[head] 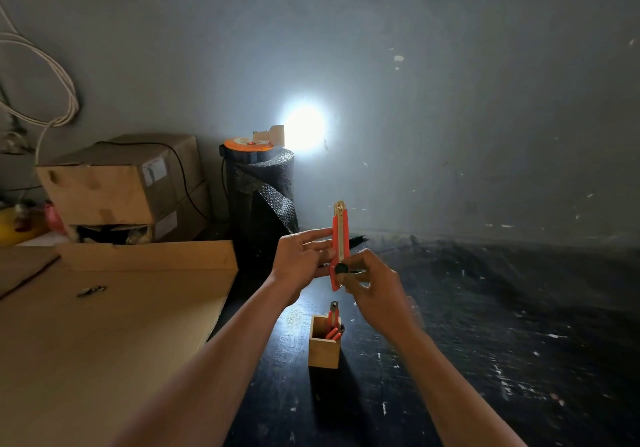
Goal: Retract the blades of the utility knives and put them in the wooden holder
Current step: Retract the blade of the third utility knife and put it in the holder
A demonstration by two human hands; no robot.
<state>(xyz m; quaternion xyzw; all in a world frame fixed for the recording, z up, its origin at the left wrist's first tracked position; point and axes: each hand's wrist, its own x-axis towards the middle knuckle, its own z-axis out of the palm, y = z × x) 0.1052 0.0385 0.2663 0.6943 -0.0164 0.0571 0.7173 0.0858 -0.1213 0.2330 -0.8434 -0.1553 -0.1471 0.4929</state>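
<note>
I hold a red utility knife (pixel 338 238) upright in front of me, its metal tip pointing up. My left hand (pixel 301 263) grips its body from the left side. My right hand (pixel 372 287) holds the lower end, with the thumb by the black slider knob (pixel 341 268). No blade shows beyond the metal tip. Below my hands a small square wooden holder (pixel 323 348) stands on the dark table. Inside it several red utility knives (pixel 333 323) stand on end, one sticking up above the rim.
Flat cardboard sheets (pixel 114 325) cover the table's left part. Stacked cardboard boxes (pixel 128 187) stand at the back left, a black bubble-wrap roll (pixel 263 197) with an orange-topped lamp (pixel 249 145) beside them. A bright light glares on the grey wall. Cables hang at the far left.
</note>
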